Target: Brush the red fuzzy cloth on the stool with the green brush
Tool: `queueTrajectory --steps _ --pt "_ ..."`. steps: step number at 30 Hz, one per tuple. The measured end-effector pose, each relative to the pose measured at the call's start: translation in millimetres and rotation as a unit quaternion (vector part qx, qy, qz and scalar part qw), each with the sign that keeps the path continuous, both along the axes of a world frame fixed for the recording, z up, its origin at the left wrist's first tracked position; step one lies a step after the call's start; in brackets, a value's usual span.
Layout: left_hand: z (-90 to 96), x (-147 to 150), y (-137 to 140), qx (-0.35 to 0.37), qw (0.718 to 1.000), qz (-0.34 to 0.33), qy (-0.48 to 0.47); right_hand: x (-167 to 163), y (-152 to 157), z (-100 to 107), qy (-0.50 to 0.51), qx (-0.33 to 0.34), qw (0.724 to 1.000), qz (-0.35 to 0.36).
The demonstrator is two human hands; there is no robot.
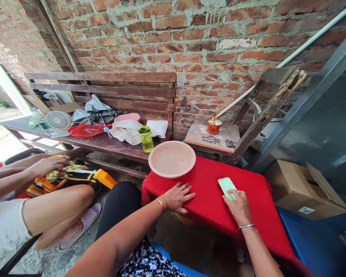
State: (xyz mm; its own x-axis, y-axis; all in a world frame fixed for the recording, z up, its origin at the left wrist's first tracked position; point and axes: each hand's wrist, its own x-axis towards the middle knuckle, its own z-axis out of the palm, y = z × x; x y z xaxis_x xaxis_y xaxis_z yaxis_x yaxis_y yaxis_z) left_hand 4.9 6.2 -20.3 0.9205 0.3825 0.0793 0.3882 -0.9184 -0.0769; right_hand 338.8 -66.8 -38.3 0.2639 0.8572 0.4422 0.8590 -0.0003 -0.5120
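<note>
My left hand point(179, 197) lies flat on the red cloth point(206, 184) near the table's front edge, fingers spread and nothing in it. Just beyond it stands a pale pink basin point(172, 158) that looks to hold clear water. On the right, my right hand point(240, 207) grips the near end of a light green phone point(228, 187), its far end pointing away from me, at or just above the cloth. The thumb and fingers hide that near end. A bracelet circles each of my wrists.
A wooden bench point(127, 148) behind holds a green bottle point(145, 139), white cloth, a red bag and a small fan point(58, 120). Padlocks and a cup point(213, 126) sit on a small stand. At right is a cardboard box point(304, 188). Another person's hand point(50, 166) handles yellowish cloth at left.
</note>
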Motion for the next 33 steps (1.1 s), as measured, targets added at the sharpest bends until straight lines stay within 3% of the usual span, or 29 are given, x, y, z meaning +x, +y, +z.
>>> queueTrajectory --steps 8,13,16,22,24,26,31,33 --pt "-3.6 -1.0 1.4 -0.006 1.000 0.002 -0.003 -3.7 7.5 1.7 0.044 -0.018 0.997 -0.060" --pt "-1.6 -0.5 1.4 -0.009 1.000 0.000 -0.002 -32.8 8.3 8.8 0.027 -0.034 0.999 0.021" --pt "-0.2 -0.6 0.7 -0.008 1.000 0.000 -0.003 -31.2 7.1 9.9 0.019 -0.029 0.998 0.042" --pt "2.6 -0.1 -0.9 -0.011 1.000 -0.001 0.005 29.9 2.2 6.5 0.040 -0.026 0.992 -0.117" --pt "3.0 0.1 -0.9 -0.012 1.000 -0.001 0.007 36.3 1.6 7.9 0.046 -0.019 0.988 -0.147" --pt "2.9 0.1 -0.8 -0.011 1.000 0.001 0.008 25.5 2.2 10.2 0.055 -0.015 0.991 -0.124" --pt "2.1 -0.7 -0.9 -0.006 1.000 0.001 0.002 -25.3 6.2 12.5 0.020 -0.034 0.999 0.022" --pt "1.4 -0.9 -0.8 -0.002 1.000 0.000 0.002 -27.4 7.0 11.1 0.001 -0.033 0.999 0.028"
